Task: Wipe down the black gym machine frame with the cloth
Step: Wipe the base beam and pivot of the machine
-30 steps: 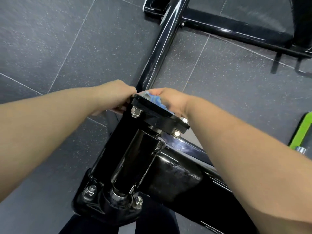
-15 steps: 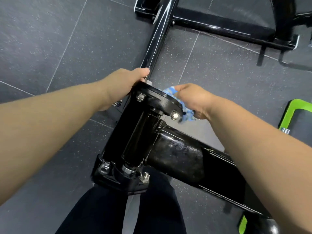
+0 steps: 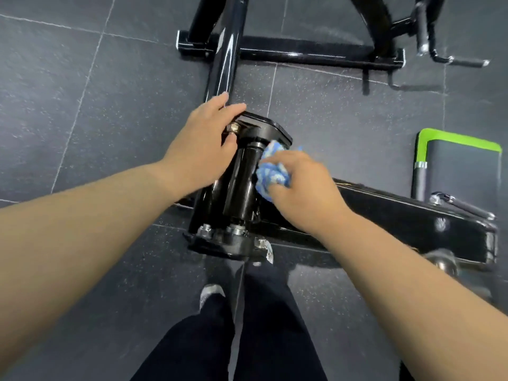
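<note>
The black gym machine frame (image 3: 239, 185) fills the middle of the view: a glossy cylinder between two bolted plates, with a thick arm (image 3: 406, 218) running off to the right. My right hand (image 3: 299, 193) grips a bunched blue-and-white cloth (image 3: 270, 171) and presses it against the right side of the cylinder, just below the upper plate. My left hand (image 3: 203, 144) rests on the left edge of the upper plate, fingers lying over its rim and thumb beside a bolt. Part of the cloth is hidden under my right hand.
Dark speckled floor tiles (image 3: 82, 105) lie all around. The frame's upright tube (image 3: 225, 50) and base crossbar (image 3: 316, 55) stand ahead. A green-edged pad (image 3: 459, 166) is at the right. My legs in dark trousers (image 3: 242, 325) stand just below the frame.
My right hand has brought the cloth down from the upper plate's far edge onto the cylinder's right side. My left hand has stayed on the plate's left edge. The view has tilted downward.
</note>
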Demonstrator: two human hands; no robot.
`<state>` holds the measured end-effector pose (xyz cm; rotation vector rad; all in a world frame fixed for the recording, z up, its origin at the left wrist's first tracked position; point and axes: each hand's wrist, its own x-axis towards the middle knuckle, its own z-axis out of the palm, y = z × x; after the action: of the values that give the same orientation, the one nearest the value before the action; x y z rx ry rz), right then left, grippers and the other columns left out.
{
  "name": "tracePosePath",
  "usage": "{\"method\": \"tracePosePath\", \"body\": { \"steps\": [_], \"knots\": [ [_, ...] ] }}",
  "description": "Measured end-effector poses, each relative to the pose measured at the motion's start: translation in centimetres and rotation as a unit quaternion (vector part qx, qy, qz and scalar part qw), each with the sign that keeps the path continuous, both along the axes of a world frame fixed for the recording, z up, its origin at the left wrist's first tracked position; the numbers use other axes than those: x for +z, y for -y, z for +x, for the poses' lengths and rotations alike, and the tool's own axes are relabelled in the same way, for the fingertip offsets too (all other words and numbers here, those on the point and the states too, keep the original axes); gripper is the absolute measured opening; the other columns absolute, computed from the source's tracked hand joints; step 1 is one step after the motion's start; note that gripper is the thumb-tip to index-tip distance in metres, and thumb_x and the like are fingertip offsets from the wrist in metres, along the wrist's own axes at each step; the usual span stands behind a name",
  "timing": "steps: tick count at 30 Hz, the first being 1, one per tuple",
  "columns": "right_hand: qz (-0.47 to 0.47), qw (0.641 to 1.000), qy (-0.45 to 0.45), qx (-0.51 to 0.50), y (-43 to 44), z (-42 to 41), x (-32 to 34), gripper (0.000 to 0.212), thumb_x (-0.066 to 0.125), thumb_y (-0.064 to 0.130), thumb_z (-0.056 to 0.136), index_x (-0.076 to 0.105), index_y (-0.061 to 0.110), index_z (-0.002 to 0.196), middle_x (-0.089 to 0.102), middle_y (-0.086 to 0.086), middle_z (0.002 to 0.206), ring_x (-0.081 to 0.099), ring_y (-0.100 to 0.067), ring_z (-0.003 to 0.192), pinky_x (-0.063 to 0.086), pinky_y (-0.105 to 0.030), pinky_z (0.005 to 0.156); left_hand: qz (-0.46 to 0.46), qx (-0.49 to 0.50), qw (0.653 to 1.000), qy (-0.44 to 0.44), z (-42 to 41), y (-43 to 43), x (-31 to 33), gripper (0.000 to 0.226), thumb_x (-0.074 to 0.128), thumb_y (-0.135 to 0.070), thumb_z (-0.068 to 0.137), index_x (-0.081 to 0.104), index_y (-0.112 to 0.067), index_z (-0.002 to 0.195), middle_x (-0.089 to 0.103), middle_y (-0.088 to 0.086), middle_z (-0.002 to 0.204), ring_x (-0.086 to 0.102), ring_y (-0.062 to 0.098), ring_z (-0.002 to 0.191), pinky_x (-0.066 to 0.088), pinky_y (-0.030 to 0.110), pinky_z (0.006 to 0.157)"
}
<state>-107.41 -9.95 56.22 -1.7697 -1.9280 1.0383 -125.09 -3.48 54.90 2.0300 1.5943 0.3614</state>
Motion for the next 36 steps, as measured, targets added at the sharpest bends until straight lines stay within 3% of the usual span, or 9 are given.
{"method": "tracePosePath", "body": {
  "steps": [3, 6, 9, 12, 15, 21, 27, 32, 36],
  "knots": [
    [0.041, 0.994, 0.091, 0.051, 6.4, 2.0, -0.8, 0.044, 0.055, 0.003, 0.072, 0.070, 0.014, 0.112, 0.060, -0.004, 0.132, 0.052, -0.032, 0.103, 0.040, -0.037, 0.098, 0.057, -0.063, 0.996, -0.017, -0.1, 2.3, 0.7, 0.049, 0.046, -0.003, 0.091, 0.049, -0.015, 0.139, 0.033, 0.004, 0.154, 0.022, 0.020, 0.144, 0.009, 0.023, 0.114],
    [0.021, 0.981, 0.171, -0.086, 7.7, 4.9, -1.2, 0.043, 0.056, 0.005, 0.076, 0.067, 0.019, 0.115, 0.061, -0.003, 0.130, 0.048, -0.033, 0.109, 0.036, -0.039, 0.101, 0.002, -0.155, 0.987, -0.036, 0.7, 4.8, 2.0, 0.047, 0.043, -0.009, 0.096, 0.046, -0.021, 0.141, 0.037, -0.006, 0.152, 0.021, 0.011, 0.144, 0.013, 0.025, 0.114],
    [0.010, 0.973, 0.165, -0.161, 5.2, 3.5, -0.9, 0.037, 0.033, 0.033, 0.080, 0.060, 0.023, 0.103, 0.060, -0.004, 0.116, 0.045, -0.033, 0.117, 0.030, -0.038, 0.104, -0.036, -0.208, 0.974, -0.084, 2.3, 5.8, 2.4, 0.047, 0.042, -0.016, 0.099, 0.038, -0.021, 0.146, 0.034, -0.005, 0.153, 0.018, 0.013, 0.145, 0.016, 0.031, 0.115],
    [0.020, 0.985, 0.127, -0.114, 6.6, 1.1, -1.7, 0.044, 0.038, 0.026, 0.091, 0.048, 0.020, 0.134, 0.035, -0.003, 0.151, 0.028, -0.025, 0.138, 0.022, -0.036, 0.112, 0.012, -0.234, 0.959, -0.157, 3.6, 5.8, 2.5, 0.048, 0.042, -0.017, 0.098, 0.037, -0.014, 0.145, 0.036, 0.003, 0.152, 0.020, 0.020, 0.144, 0.013, 0.038, 0.116],
    [0.020, 0.983, 0.137, -0.119, 8.7, 3.5, -2.5, 0.052, 0.042, 0.024, 0.093, 0.038, 0.025, 0.146, 0.020, 0.005, 0.159, 0.014, -0.011, 0.147, 0.006, -0.030, 0.118, 0.005, -0.274, 0.942, -0.194, 4.5, 6.1, 2.0, 0.052, 0.043, -0.018, 0.097, 0.032, -0.013, 0.148, 0.030, 0.006, 0.154, 0.023, 0.024, 0.143, 0.016, 0.040, 0.115],
    [-0.036, 0.941, 0.238, -0.239, 9.3, 12.5, -3.2, 0.048, 0.042, 0.022, 0.095, 0.040, 0.013, 0.142, 0.027, -0.011, 0.155, 0.023, -0.024, 0.143, 0.020, -0.034, 0.112, 0.008, -0.302, 0.924, -0.235, 9.9, 7.8, 1.1, 0.056, 0.037, -0.027, 0.100, 0.019, -0.015, 0.152, 0.021, 0.011, 0.156, 0.018, 0.027, 0.144, 0.012, 0.047, 0.118],
    [0.003, 0.977, 0.152, -0.151, 9.8, 15.4, -3.4, 0.051, 0.045, 0.019, 0.096, 0.038, 0.026, 0.146, 0.027, 0.001, 0.157, 0.026, -0.019, 0.143, 0.030, -0.033, 0.111, -0.036, -0.263, 0.949, -0.169, 18.1, 10.0, 0.4, 0.053, 0.037, -0.022, 0.101, 0.022, -0.017, 0.152, 0.026, 0.009, 0.156, 0.018, 0.026, 0.145, 0.012, 0.046, 0.118],
    [0.000, 0.945, 0.219, -0.242, 10.0, 24.8, -4.2, 0.028, 0.042, 0.019, 0.091, 0.058, 0.014, 0.114, 0.062, -0.011, 0.115, 0.054, -0.031, 0.112, 0.036, -0.032, 0.084, 0.000, -0.176, 0.965, -0.192, 24.4, 11.0, -1.3, 0.039, 0.035, -0.026, 0.099, 0.047, -0.012, 0.134, 0.053, 0.011, 0.129, 0.040, 0.031, 0.126, 0.019, 0.055, 0.113],
    [-0.010, 0.943, 0.197, -0.267, 10.7, 28.8, -5.3, 0.036, 0.039, 0.026, 0.088, 0.058, 0.013, 0.116, 0.062, -0.016, 0.116, 0.053, -0.034, 0.112, 0.037, -0.034, 0.083, -0.018, -0.163, 0.967, -0.197, 29.2, 12.4, -3.2, 0.046, 0.031, -0.036, 0.102, 0.033, -0.019, 0.145, 0.035, 0.001, 0.151, 0.021, 0.026, 0.143, 0.002, 0.056, 0.115]
  ]
}}
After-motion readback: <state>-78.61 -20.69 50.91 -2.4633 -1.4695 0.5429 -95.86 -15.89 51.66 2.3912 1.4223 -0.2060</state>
